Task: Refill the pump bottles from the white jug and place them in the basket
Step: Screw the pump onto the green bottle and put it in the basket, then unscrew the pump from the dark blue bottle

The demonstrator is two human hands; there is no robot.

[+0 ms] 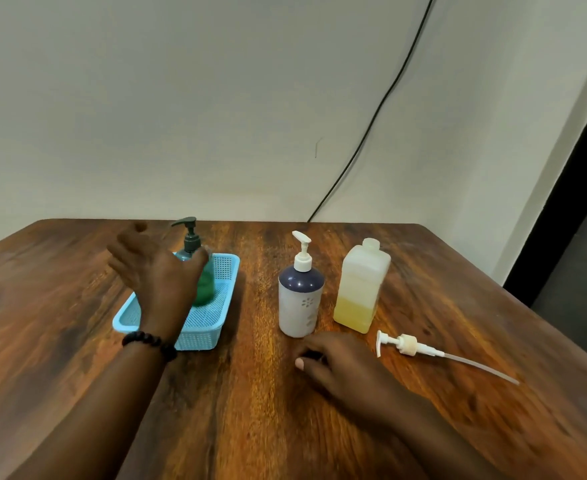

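A green pump bottle (206, 287) with a dark pump stands upright in the light-blue basket (228, 271) at left of centre. My left hand (153, 271) hovers in front of it, thumb against its shoulder, fingers spread off to the left and not wrapped around it. A white bottle with a dark blue top and white pump (300, 299) stands on the table to the right of the basket. The white jug (361, 285) stands beside it, uncapped, about a third full of yellow liquid. My right hand (340, 368) rests on the table just in front of the white bottle, holding nothing.
A loose white pump head with a long dip tube (409, 345) lies on the wooden table (77, 306) right of my right hand. A black cable (382, 95) runs down the wall behind. The table's right edge slopes away near a dark doorway.
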